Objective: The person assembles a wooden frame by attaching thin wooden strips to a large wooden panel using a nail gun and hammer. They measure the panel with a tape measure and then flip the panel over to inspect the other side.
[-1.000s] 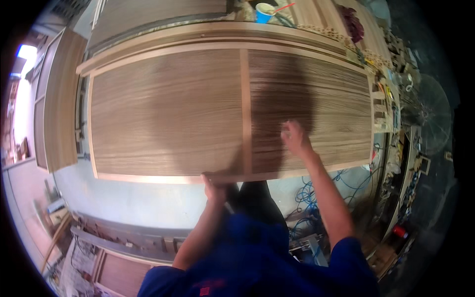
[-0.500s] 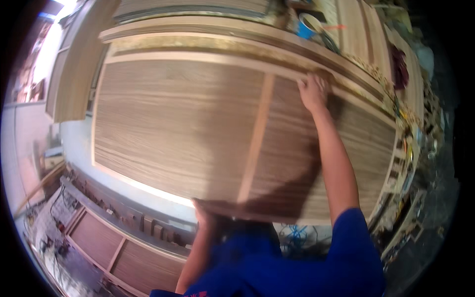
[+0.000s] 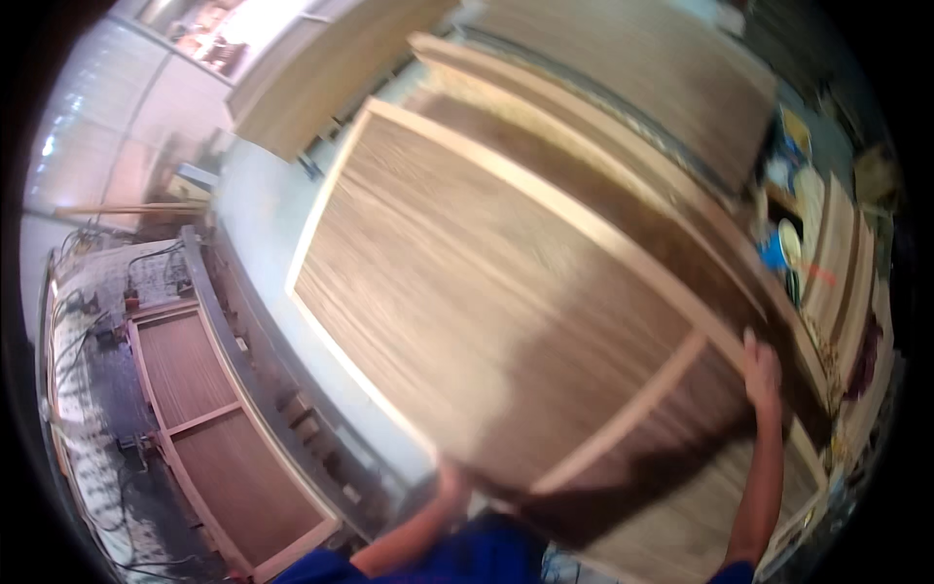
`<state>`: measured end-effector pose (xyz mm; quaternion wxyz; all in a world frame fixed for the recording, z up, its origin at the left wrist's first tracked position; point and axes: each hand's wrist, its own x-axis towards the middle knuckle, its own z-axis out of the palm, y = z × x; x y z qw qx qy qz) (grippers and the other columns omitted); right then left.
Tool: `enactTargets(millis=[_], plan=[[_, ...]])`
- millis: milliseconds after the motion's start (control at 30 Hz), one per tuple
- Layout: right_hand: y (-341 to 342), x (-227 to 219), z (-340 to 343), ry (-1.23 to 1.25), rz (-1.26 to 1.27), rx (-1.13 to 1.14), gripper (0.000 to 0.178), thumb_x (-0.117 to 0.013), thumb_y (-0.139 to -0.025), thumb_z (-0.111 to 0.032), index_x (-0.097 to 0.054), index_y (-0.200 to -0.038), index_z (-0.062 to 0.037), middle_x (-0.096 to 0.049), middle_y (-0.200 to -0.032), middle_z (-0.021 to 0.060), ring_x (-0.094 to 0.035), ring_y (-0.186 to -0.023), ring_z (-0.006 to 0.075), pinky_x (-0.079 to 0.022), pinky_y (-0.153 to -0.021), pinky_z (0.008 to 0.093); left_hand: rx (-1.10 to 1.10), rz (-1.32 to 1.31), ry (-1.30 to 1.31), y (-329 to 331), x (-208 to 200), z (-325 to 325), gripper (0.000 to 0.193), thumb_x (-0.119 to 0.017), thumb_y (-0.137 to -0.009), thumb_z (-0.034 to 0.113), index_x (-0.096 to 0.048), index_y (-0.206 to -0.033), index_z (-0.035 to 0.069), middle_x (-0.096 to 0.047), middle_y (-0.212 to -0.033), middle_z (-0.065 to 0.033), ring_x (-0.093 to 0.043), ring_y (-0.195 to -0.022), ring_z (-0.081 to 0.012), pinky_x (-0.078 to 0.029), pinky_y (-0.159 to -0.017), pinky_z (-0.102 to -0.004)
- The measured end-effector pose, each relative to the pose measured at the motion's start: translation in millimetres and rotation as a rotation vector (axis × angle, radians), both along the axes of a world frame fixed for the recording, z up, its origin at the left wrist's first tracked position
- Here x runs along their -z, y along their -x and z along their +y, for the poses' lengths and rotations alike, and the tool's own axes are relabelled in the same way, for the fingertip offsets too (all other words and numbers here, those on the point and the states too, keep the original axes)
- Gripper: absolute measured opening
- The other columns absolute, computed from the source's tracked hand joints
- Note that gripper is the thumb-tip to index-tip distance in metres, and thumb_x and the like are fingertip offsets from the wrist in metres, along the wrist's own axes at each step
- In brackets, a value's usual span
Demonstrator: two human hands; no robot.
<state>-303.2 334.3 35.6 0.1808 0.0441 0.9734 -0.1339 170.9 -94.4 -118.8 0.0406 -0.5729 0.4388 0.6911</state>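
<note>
A large framed wood panel (image 3: pixel 467 292), brown-grained inside a pale frame with one crossbar, fills the middle of the view at a slant. My left hand (image 3: pixel 450 490) is at its near edge; the hand is blurred, and its fingers seem closed round the frame, partly hidden. On the far edge, right of the crossbar, my right hand (image 3: pixel 762 370) grips the frame with its fingers curled over. A shadow lies across the panel's right half.
Behind the panel stand long pale boards (image 3: pixel 584 127) on a workbench. A smaller framed panel (image 3: pixel 233 457) rests on a machine bed at lower left, with a dark metal rail (image 3: pixel 219 292) beside it. A blue cup (image 3: pixel 778 248) sits at far right.
The view has swung to the left, bringing the smaller panel and machine further in. The large panel now lies at a steeper slant, both hands still on its frame.
</note>
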Motion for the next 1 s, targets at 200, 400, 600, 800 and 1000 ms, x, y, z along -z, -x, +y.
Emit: enactTargets(millis=[200, 400, 600, 800, 1000], plan=[[-54, -135, -100, 0.007, 0.296, -0.186, 0.057, -0.042, -0.108, -0.038, -0.059, -0.081, 0.0085, -0.055, -0.081, 0.0341, -0.057, -0.083, 0.0549, -0.04, -0.07, 0.057, -0.363, 0.093, -0.488, -41, -31, -89, 0.115, -0.022, -0.088, 0.094, -0.018, -0.168, 0.012, -0.016, -0.174, -0.0152, -0.015, -0.16, -0.0373, -0.013, -0.129, -0.0546], [-98, -314, -311, -0.135, 0.52, -0.385, 0.072, -0.036, -0.108, -0.058, -0.06, -0.081, 0.004, -0.057, -0.071, 0.0259, -0.057, -0.072, 0.0503, -0.041, -0.065, 0.0554, -0.518, 0.274, -0.509, 15, -104, -184, 0.107, -0.017, -0.092, 0.088, -0.028, -0.165, 0.012, -0.027, -0.171, -0.0169, -0.025, -0.156, -0.0408, -0.018, -0.128, -0.0564], [-165, -455, -555, -0.08, 0.484, -0.593, 0.081, -0.046, -0.095, -0.077, -0.053, -0.087, 0.0033, -0.052, -0.08, 0.0232, -0.053, -0.078, 0.0435, -0.037, -0.069, 0.0516, -0.714, 0.421, -0.348, 64, -209, -346, 0.089, -0.025, -0.098, 0.074, -0.042, -0.156, 0.009, -0.045, -0.157, -0.0189, -0.045, -0.141, -0.0433, -0.036, -0.117, -0.0599], [-150, -502, -623, -0.178, 0.66, -0.635, 0.094, -0.043, -0.084, -0.092, -0.052, -0.085, 0.0013, -0.048, -0.078, 0.0164, -0.051, -0.073, 0.0333, -0.037, -0.068, 0.0462, -0.861, 0.509, -0.456, 139, -242, -519, 0.084, -0.035, -0.1, 0.073, -0.043, -0.155, 0.009, -0.053, -0.149, -0.0169, -0.055, -0.131, -0.0392, -0.05, -0.105, -0.0598], [-49, -481, -802, -0.034, 1.075, -1.157, 0.092, -0.042, -0.087, -0.088, -0.06, -0.092, 0.0025, -0.054, -0.079, 0.0158, -0.055, -0.073, 0.0314, -0.043, -0.068, 0.0422, -0.824, 0.567, -0.471, 212, -186, -649, 0.084, -0.036, -0.101, 0.072, -0.043, -0.155, 0.008, -0.052, -0.15, -0.0168, -0.055, -0.132, -0.0381, -0.051, -0.103, -0.0599]])
